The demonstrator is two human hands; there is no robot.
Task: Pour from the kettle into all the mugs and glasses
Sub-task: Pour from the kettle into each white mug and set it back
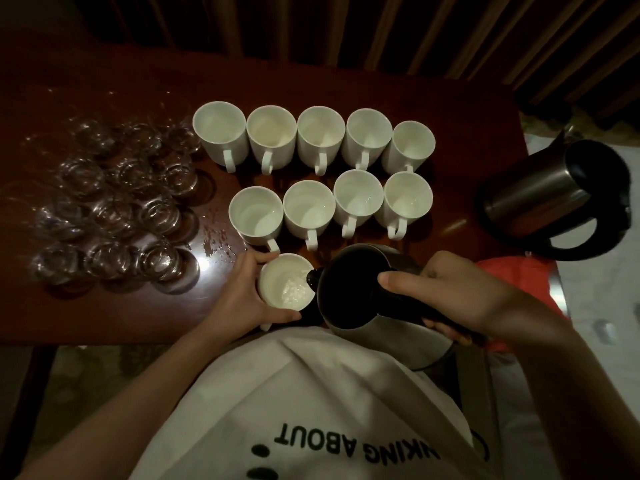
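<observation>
Pouring: your right hand (pixel 450 292) grips kettle (pixel 367 299); left hand (pixel 242 292) holds near mug (pixel 285 282).
Risk: overtilt spills onto table (pixel 104 323).

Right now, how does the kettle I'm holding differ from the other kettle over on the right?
The held kettle is tipped, its spout over a white mug, with the right hand gripping its handle; the second kettle stands untouched on the table. The held one is nearer the body, the second farther right. Both are steel with black handles.
</observation>
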